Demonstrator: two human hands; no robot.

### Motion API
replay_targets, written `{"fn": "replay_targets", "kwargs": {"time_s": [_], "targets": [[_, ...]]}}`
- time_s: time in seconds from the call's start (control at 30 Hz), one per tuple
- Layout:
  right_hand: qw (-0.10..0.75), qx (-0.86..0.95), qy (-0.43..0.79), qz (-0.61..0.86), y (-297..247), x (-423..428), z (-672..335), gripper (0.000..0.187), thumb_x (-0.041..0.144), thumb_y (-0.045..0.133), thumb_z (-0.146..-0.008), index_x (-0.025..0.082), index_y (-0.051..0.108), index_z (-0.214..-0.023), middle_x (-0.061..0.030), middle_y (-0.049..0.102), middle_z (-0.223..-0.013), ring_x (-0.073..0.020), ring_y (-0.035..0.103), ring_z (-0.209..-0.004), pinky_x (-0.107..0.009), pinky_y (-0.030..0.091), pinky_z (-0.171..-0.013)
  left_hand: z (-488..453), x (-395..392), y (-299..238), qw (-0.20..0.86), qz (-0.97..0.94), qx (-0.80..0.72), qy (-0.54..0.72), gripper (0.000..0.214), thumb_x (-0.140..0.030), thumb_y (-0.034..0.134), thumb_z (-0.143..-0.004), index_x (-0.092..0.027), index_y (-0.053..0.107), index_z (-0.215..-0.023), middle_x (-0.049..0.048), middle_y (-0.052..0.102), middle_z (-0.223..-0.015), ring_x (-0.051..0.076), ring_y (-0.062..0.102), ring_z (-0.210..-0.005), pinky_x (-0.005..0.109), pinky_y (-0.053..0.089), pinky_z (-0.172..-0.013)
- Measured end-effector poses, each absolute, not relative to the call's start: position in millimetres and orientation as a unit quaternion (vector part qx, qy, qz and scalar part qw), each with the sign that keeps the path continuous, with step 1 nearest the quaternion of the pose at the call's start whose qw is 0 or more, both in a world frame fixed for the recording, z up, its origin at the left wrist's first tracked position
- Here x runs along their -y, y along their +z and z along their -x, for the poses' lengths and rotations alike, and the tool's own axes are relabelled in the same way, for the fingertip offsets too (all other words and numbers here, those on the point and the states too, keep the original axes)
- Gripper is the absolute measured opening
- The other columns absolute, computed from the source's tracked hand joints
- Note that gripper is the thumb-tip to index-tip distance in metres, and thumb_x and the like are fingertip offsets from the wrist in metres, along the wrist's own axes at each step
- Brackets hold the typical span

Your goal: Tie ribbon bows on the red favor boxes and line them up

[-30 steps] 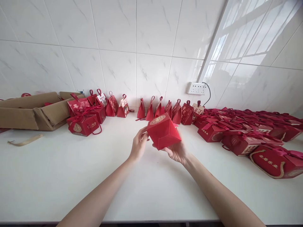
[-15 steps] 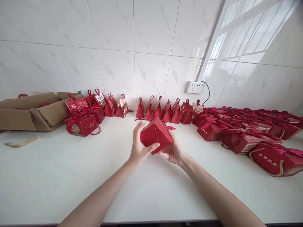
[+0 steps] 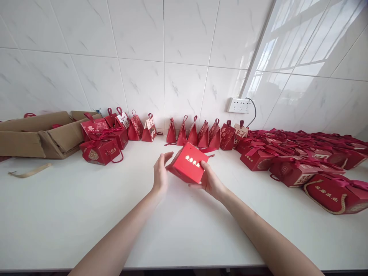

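A red gift box (image 3: 188,163) with gold characters on one face is held tilted above the white table (image 3: 184,230). My right hand (image 3: 211,182) grips its right side, thumb on the printed face and fingers underneath. A strip of red ribbon (image 3: 211,149) sticks out behind the box on the right. My left hand (image 3: 162,170) is beside the box's left side with its fingers apart; whether a fingertip touches the box I cannot tell.
Several small triangular red boxes (image 3: 182,132) line the tiled wall. Many ribboned red boxes (image 3: 257,158) crowd the right side. At left are two ribboned boxes (image 3: 99,151), an opened cardboard carton (image 3: 54,142) and a tan strip (image 3: 30,171). A power socket (image 3: 238,105) is on the wall.
The box has been turned, so its gold-lettered face now shows. My left hand has come off it and moved slightly left, while my right thumb has shifted onto the lettered face.
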State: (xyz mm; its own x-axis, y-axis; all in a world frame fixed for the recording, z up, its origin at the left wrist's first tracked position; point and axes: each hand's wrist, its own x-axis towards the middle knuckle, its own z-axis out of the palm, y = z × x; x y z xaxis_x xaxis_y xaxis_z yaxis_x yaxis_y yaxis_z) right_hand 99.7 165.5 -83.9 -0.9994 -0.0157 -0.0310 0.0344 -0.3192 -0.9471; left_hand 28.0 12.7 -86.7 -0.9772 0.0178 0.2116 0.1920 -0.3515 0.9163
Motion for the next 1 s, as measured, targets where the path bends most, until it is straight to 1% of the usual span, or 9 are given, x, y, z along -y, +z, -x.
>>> {"fn": "replay_targets", "kwargs": {"time_s": [0.13, 0.2, 0.27, 0.33, 0.43, 0.6, 0.77, 0.87, 1.0], "targets": [[-0.286, -0.771, -0.547, 0.159, -91, -175, -98, 0.085, 0.039, 0.071, -0.07, 0.035, 0.02, -0.137, -0.0109, 0.031, -0.139, -0.0292, 0.04, -0.125, -0.048, 0.056, -0.084, -26, -14, -89, 0.028, 0.114, 0.556, -0.823, 0.047, -0.054, 0.035, -0.085, -0.02, 0.066, -0.096, 0.0077, 0.062, -0.119, 0.026, 0.048, -0.122, 0.041, 0.038, -0.1], [-0.376, -0.797, -0.417, 0.224, -93, -182, -97, 0.097, 0.031, 0.074, -0.067, 0.035, 0.012, -0.141, -0.0121, 0.024, -0.142, -0.0306, 0.033, -0.129, -0.05, 0.053, -0.088, -27, -13, -87, 0.031, 0.146, 0.546, -0.824, 0.049, -0.057, 0.035, -0.084, -0.021, 0.067, -0.088, 0.0072, 0.065, -0.112, 0.026, 0.05, -0.119, 0.042, 0.036, -0.101], [-0.42, -0.798, -0.354, 0.249, -93, -188, -97, 0.104, 0.026, 0.073, -0.068, 0.037, 0.003, -0.143, -0.0121, 0.022, -0.143, -0.03, 0.03, -0.132, -0.051, 0.051, -0.091, -28, -12, -84, 0.045, 0.175, 0.525, -0.832, 0.05, -0.06, 0.037, -0.082, -0.02, 0.066, -0.081, 0.0075, 0.067, -0.102, 0.026, 0.056, -0.11, 0.04, 0.042, -0.095], [-0.431, -0.804, -0.328, 0.246, -91, -192, -97, 0.105, 0.023, 0.072, -0.07, 0.037, -0.001, -0.144, -0.0118, 0.02, -0.145, -0.0294, 0.027, -0.135, -0.053, 0.047, -0.096, -31, -10, -80, 0.067, 0.206, 0.503, -0.836, 0.05, -0.064, 0.042, -0.079, -0.02, 0.065, -0.08, 0.0072, 0.067, -0.095, 0.025, 0.06, -0.096, 0.037, 0.048, -0.083], [-0.418, -0.815, -0.313, 0.25, -89, -193, -98, 0.099, 0.02, 0.07, -0.071, 0.035, 0.006, -0.145, -0.0121, 0.021, -0.144, -0.0298, 0.022, -0.138, -0.053, 0.042, -0.102, -37, -8, -74, 0.117, 0.255, 0.514, -0.811, 0.048, -0.064, 0.048, -0.076, -0.019, 0.064, -0.084, 0.0056, 0.064, -0.089, 0.02, 0.061, -0.083, 0.033, 0.05, -0.073], [-0.404, -0.817, -0.33, 0.247, -90, -191, -97, 0.097, 0.02, 0.071, -0.069, 0.035, 0.01, -0.143, -0.0126, 0.023, -0.142, -0.0297, 0.025, -0.136, -0.05, 0.047, -0.097, -48, -8, -72, 0.239, 0.275, 0.605, -0.708, 0.015, -0.035, 0.062, -0.079, -0.02, 0.06, -0.078, 0.0022, 0.056, -0.086, 0.014, 0.057, -0.079, 0.027, 0.048, -0.07], [-0.388, -0.821, -0.339, 0.245, -90, -192, -97, 0.093, 0.02, 0.067, -0.07, 0.035, 0.009, -0.142, -0.0128, 0.02, -0.141, -0.0284, 0.026, -0.135, -0.051, 0.045, -0.099, -52, -8, -82, 0.433, 0.422, 0.619, -0.501, 0.004, -0.02, 0.064, -0.079, -0.023, 0.062, -0.079, 0.0007, 0.049, -0.079, 0.013, 0.052, -0.073, 0.027, 0.048, -0.066], [-0.374, -0.827, -0.343, 0.242, -89, -192, -97, 0.093, 0.024, 0.067, -0.07, 0.035, 0.008, -0.141, -0.0127, 0.021, -0.139, -0.0292, 0.024, -0.135, -0.053, 0.043, -0.1, -51, -9, -85, 0.464, 0.495, 0.606, -0.416, 0.015, -0.013, 0.066, -0.078, -0.025, 0.062, -0.086, -0.0001, 0.051, -0.073, 0.014, 0.051, -0.075, 0.027, 0.048, -0.067], [-0.363, -0.829, -0.358, 0.231, -89, -193, -97, 0.092, 0.023, 0.067, -0.069, 0.035, 0.011, -0.14, -0.0121, 0.019, -0.139, -0.0302, 0.025, -0.134, -0.054, 0.043, -0.098, -52, -10, -84, 0.454, 0.481, 0.613, -0.433, 0.009, -0.018, 0.065, -0.079, -0.026, 0.063, -0.083, 0.0, 0.052, -0.072, 0.014, 0.052, -0.073, 0.027, 0.045, -0.065]]}}
